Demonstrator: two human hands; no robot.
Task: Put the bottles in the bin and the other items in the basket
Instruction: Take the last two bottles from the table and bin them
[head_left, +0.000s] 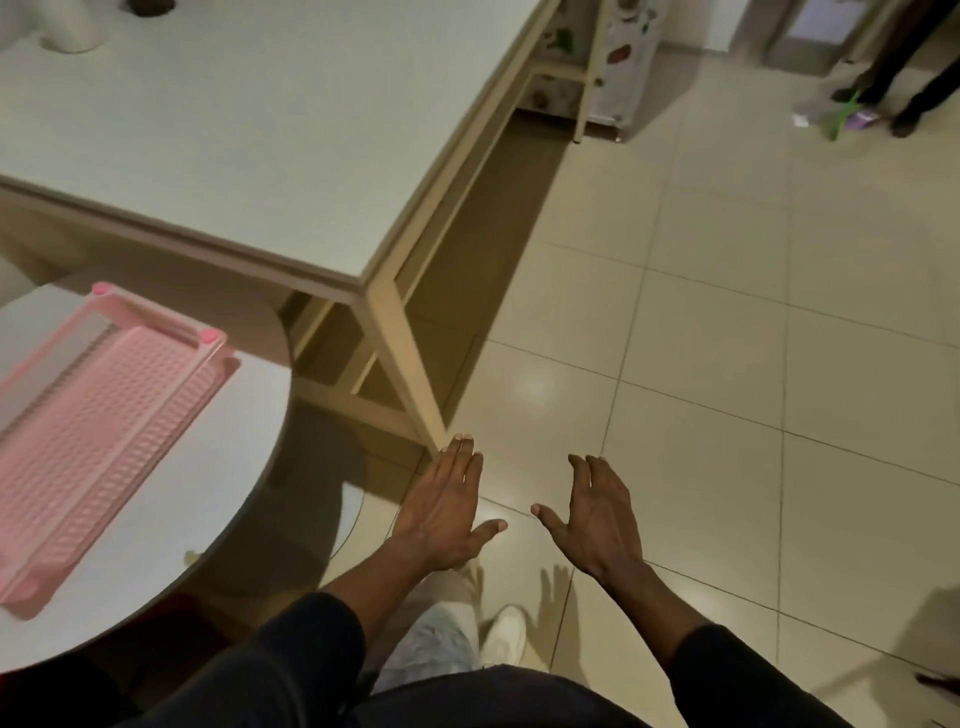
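A pink perforated plastic basket (98, 431) lies on a round white table (218, 519) at the left, with nothing inside it that I can see. My left hand (447, 512) hovers over the tiled floor to the right of that table, fingers straight and apart, holding nothing. My right hand (592, 519) is beside it, also spread and holding nothing. No bottles and no bin are in view.
A large rectangular white table (249, 130) with a cream frame fills the upper left; its corner leg (410, 374) stands just beyond my left hand. A white roll (72, 26) sits at its far edge. Another person's legs (904, 67) stand at the top right beside a patterned cabinet (618, 57).
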